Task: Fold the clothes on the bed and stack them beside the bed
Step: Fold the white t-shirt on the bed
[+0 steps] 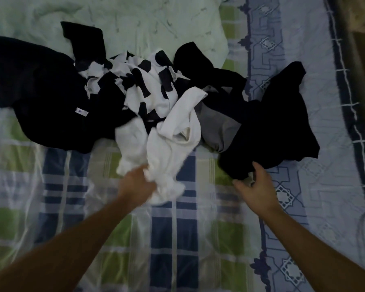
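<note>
A home bedroom: bed (pixel 325 102) with checked sheet (pixel 173 239), loose clothes (pixel 51 91) heaped on top.

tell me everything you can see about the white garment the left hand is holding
The white garment is plain, soft knit-looking cloth, crumpled and unfolded, with an opening showing near its middle. It trails from the pile's center toward the viewer across the checked bedsheet. Its far end lies over the spotted garment and a grey one. The left hand bunches its near end; edges look motion-blurred.
</note>
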